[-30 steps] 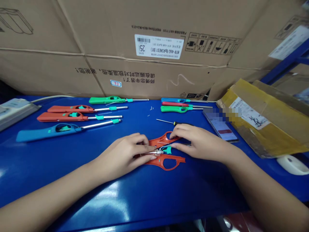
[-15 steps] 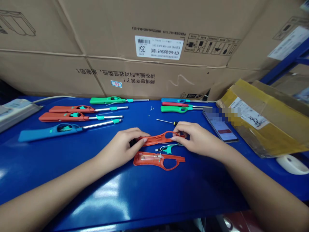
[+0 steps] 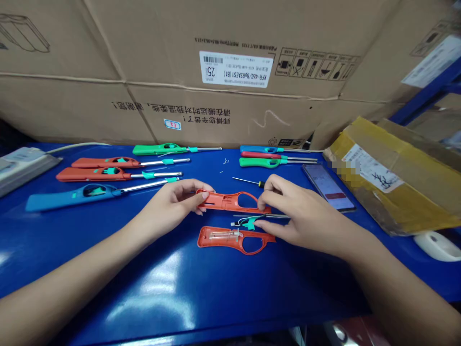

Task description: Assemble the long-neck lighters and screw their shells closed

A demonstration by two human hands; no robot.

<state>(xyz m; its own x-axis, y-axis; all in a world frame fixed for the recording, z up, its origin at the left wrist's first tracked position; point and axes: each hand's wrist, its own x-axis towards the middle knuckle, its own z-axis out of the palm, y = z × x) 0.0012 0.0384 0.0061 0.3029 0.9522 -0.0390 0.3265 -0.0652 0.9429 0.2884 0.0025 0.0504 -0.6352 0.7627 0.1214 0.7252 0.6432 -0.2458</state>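
Note:
My left hand (image 3: 180, 196) pinches the left end of an orange lighter casing half (image 3: 222, 202), its hollow inner side showing. My right hand (image 3: 300, 207) is at the casing's other end, thumb and fingers apart. Its bent fingers are beside that tip; whether they touch it I cannot tell. Under the thumb tip lies a teal trigger piece (image 3: 249, 222) with wires, close to a thin metal rod (image 3: 279, 216) partly covered by the hand. Nearer me, a second orange casing half (image 3: 212, 244) lies on the table, with a clear fuel tank (image 3: 224, 235) inside.
Assembled lighters lie at the left, including a blue one (image 3: 72, 198), and more at the back right, including a green one (image 3: 257, 163). A screwdriver (image 3: 247, 181), phone (image 3: 329, 188), taped carton (image 3: 374, 192) and white mouse (image 3: 437, 246) are around. A large cardboard box (image 3: 162, 53) stands behind.
The casing half has moved slightly up and left with my left hand, tilting its inside more toward me. My right hand has opened, its thumb dropping from the casing to the teal trigger piece.

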